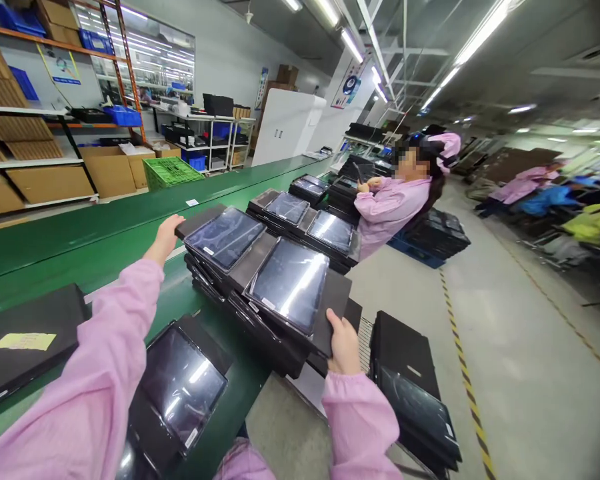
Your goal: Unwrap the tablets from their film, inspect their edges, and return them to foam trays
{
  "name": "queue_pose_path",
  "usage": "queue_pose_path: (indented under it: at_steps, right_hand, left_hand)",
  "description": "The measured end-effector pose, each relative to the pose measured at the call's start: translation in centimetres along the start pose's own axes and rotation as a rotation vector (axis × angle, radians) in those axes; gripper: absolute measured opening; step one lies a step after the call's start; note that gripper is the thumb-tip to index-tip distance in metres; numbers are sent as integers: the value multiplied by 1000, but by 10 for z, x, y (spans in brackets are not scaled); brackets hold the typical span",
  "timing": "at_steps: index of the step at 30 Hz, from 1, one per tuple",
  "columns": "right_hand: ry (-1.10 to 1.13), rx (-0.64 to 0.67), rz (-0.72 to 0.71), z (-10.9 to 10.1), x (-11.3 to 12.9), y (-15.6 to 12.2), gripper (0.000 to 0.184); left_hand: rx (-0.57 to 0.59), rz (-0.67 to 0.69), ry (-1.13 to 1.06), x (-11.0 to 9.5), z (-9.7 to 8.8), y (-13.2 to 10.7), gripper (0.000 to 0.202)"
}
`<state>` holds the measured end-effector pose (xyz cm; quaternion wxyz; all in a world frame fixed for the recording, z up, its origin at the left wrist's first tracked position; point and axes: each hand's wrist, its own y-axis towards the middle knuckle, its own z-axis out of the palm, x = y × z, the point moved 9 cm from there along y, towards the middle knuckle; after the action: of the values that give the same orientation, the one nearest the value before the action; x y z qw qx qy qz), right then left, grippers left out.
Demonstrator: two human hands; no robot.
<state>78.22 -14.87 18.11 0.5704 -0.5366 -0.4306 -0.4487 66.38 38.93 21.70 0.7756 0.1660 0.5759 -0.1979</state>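
Observation:
A black foam tray (247, 270) lies across the top of a stack of similar trays, with two glossy dark-screened tablets (291, 283) set in it. My left hand (166, 239) grips its far left end, the fingers partly hidden behind the edge. At the near right end, my right hand (344, 341) is closed on the corner with the thumb on top. Another tray with a tablet (185, 387) sits on the green bench below my left forearm. To the left is a black tray bearing a yellow paper note (25, 341).
A green conveyor bench (105, 227) runs away from me, with more tray stacks (305, 223) along it. A co-worker in pink (395, 207) stands beyond them. Stacked trays (410, 387) stand at the right. A green crate (173, 172) and shelving are behind the bench.

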Motion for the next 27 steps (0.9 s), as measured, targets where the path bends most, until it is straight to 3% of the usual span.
queue_pose_path:
  at_steps: [3,6,10,12,14,17,23,27]
  right_hand:
    - [-96,45,-3,-8,-28,-6,49]
    - [-263,87,8,-28,-49,-12,57]
    - [-288,-73,-75,-54,-56,-30,71]
    - [-169,-103,-42,-47,-66,-41,72]
    - [9,-50,45,-25,-78,-48,64]
    - [214,-64,75,-4,-78,-43,53]
    - [322,-121,117,-7,-69,-12,48]
    - [333,-144,72,-2,-62,-30,50]
  left_hand:
    - [-71,54,124,24,3,11,36]
    - [-110,90,193,38,3,21,36]
    - [-114,91,194,51,7,37,29]
    - [-135,63,184,59,6,41,35]
    - [-177,23,177,65,1,41,42]
    - [-244,-16,178,72,-7,34,43]
    - [-377,-44,177,74,-15,10,40]
    - [-440,-63,100,76,-14,9,40]
